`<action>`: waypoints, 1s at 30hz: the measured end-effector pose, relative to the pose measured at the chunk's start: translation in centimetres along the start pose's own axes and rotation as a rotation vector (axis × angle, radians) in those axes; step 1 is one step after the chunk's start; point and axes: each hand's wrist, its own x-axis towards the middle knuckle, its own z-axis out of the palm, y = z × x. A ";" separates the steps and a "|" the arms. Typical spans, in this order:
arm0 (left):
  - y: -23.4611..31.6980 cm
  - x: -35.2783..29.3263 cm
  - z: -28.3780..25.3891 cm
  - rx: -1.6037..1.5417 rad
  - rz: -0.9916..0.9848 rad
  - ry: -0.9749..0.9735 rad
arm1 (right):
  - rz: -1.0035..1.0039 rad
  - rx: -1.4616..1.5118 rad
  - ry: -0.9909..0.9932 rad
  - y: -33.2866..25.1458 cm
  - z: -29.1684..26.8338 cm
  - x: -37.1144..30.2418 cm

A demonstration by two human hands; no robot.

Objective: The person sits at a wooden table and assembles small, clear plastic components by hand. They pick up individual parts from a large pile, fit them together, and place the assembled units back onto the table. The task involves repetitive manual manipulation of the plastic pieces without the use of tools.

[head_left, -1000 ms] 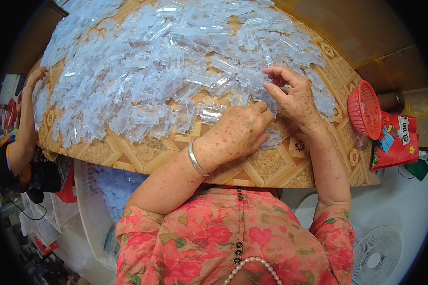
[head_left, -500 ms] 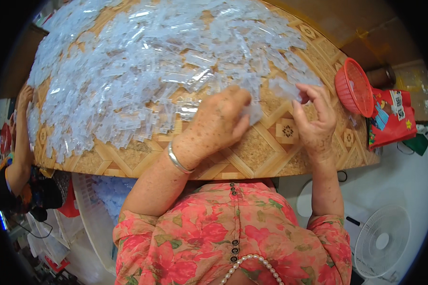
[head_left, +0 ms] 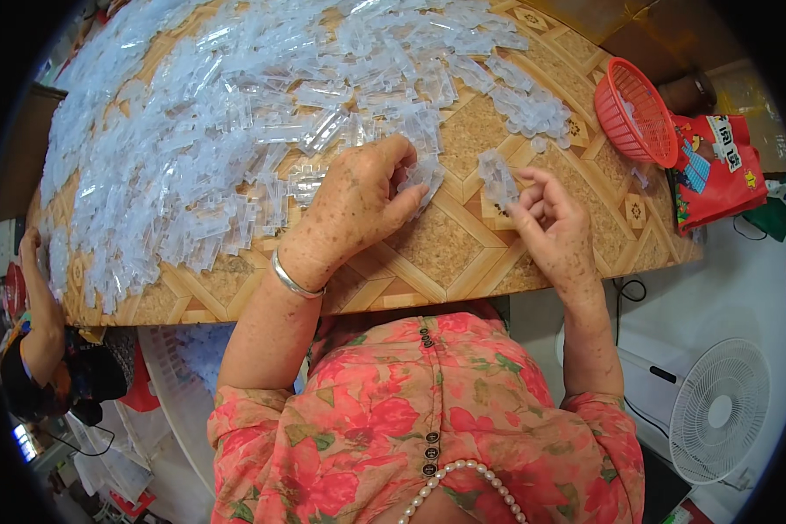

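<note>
My left hand (head_left: 351, 194), with a silver bangle at its wrist, is curled around a clear plastic piece (head_left: 426, 179) held between thumb and fingers. To its right, my right hand (head_left: 557, 234) pinches the lower end of another clear plastic piece (head_left: 498, 177) between thumb and fingertips. This piece is narrow and stands out above the tabletop, apart from the left hand. Left of and beyond my hands spreads a thick layer of similar clear pieces (head_left: 210, 148). A smaller cluster of them (head_left: 533, 109) lies beyond my right hand.
The table (head_left: 463, 253) has a patterned wood-and-cork top with a curved edge. At its right stand a red plastic basket (head_left: 635, 113) and a red printed bag (head_left: 716, 175). A white fan (head_left: 720, 410) is at lower right. Another person's arm (head_left: 44, 297) reaches in from the left.
My right hand has moved down and left, away from the small cluster, and a clear piece now shows in its fingers. My left hand has shifted slightly left. The whole view has also shifted.
</note>
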 end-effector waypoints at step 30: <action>0.0 -0.2 0.3 0.010 0.080 0.033 | 0.117 -0.017 -0.102 -1.6 1.4 2.0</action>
